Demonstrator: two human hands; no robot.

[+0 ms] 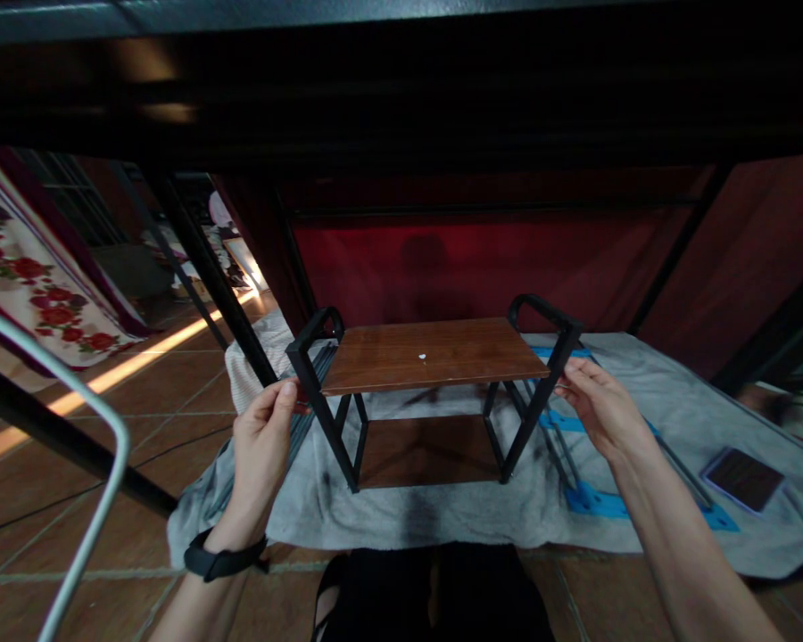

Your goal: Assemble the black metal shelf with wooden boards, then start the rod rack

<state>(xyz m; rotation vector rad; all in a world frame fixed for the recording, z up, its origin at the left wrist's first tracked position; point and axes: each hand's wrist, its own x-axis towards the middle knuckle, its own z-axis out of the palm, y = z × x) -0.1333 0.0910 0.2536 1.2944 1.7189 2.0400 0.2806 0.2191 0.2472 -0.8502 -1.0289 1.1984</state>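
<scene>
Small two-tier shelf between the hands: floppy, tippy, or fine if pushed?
The small two-tier shelf is probably stiff: two wood-look boards join dark side frames. Sideways tipping seems unlikely, since its feet stand wide apart. Pushing may bunch the grey cloth, which lies wrinkled beneath it.

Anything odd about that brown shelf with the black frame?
A small white spot near the middle of the brown wood-grain upper board stands out against its dark surface; whether chip or debris, I can't tell.
</scene>
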